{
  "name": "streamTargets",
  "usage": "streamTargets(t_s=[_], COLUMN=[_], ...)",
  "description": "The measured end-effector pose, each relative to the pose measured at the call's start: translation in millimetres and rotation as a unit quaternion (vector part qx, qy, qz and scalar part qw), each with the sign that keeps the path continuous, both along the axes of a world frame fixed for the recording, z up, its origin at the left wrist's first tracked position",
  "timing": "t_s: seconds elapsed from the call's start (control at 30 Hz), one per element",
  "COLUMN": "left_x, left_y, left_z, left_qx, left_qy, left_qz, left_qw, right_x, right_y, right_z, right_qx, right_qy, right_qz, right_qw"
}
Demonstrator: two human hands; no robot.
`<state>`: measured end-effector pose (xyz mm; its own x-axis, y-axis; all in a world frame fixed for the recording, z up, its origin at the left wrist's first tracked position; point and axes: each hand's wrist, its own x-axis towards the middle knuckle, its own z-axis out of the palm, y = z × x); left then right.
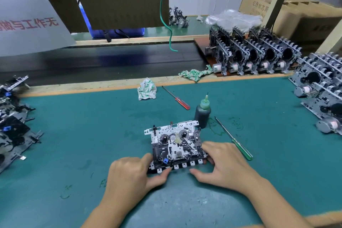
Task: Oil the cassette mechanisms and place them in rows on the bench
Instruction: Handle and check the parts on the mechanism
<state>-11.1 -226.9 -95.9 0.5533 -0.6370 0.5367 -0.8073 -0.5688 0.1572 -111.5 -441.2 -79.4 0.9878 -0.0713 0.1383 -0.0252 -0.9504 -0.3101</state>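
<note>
We hold one mechanism (176,143) flat on the green table (74,135), both hands at its near edge.

At far left a heap of mechanisms (13,122) is cut off, uncountable. Our left hand (129,174) pinches the near-left corner, fingers curled; our right hand (224,164) grips the near-right corner. Behind stand one oil bottle (202,113), two rags (147,89), two screwdrivers (176,98). At right, rows (259,55) of upright mechanisms overlap, partly hidden.
</note>
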Motion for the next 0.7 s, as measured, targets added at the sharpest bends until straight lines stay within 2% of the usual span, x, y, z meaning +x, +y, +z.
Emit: streamTargets(t_s=[0.23,0.5,0.7], left_x=[6.4,2.9,5.6], left_y=[4.9,3.2,3.1], left_z=[2.5,0.9,1.9], left_qx=[0.002,-0.008,-0.012], left_qy=[0.057,0.046,0.053], left_qz=[-0.063,0.008,-0.026], left_qw=[0.996,0.999,0.998], right_x=[0.8,-0.9,1.6], right_y=[-1.0,2.5,0.6], right_z=[-2.2,0.2,-4.6], right_qx=[-0.006,0.005,-0.011], right_qy=[-0.002,-0.039,-0.052], right_qz=[-0.002,0.013,0.016], right_qw=[1.0,0.999,0.998])
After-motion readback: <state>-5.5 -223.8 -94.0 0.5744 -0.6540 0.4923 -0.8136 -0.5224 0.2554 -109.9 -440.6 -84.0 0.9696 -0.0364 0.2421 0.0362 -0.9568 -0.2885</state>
